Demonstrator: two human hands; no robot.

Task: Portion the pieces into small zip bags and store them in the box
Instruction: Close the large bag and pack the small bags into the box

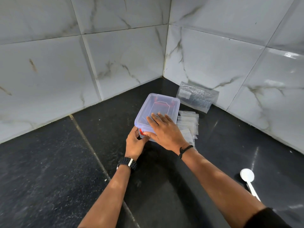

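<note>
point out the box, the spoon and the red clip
box (pixel 162 102), head view, on its clear lid
spoon (pixel 247 174), head view, on its white bowl
red clip (pixel 141 131), head view, near end of box

Both forearms extend forward, bare to the wrists. The right hand (pixel 162 130) lies palm down, fingers straight and slightly spread, thumb angled toward the left. The left hand (pixel 134 142) sits just below and left of it, fingers curled inward. A dark watch band circles the left wrist; a thin black cord circles the right.
</note>
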